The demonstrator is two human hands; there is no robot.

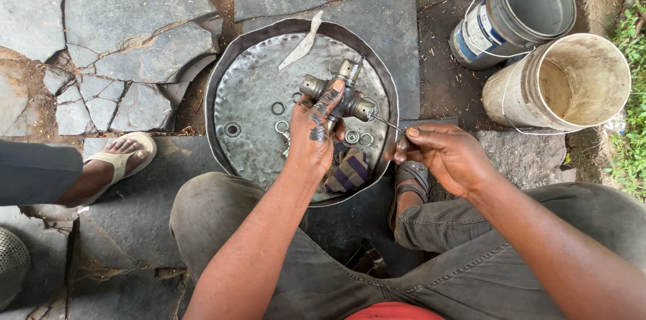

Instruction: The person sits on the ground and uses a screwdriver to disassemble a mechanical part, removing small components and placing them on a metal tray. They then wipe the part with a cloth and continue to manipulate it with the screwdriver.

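Note:
My left hand (317, 133), smeared with black grease, grips a metal cross-shaped joint (338, 93) over a round metal pan (252, 91). My right hand (441, 153) pinches a thin metal pick (386, 122) whose tip points at the joint's right cap. Rings and washers (278, 108) lie loose on the pan floor, along with a nut (232, 129). A striped cloth (348, 171) rests at the pan's near edge under my left wrist.
Two buckets stand at the upper right, a grey-blue one (515, 14) and a pale one (562, 81). A white strip (302, 42) lies at the pan's far edge. Another person's sandalled foot (114, 162) rests on the cracked stone paving at left.

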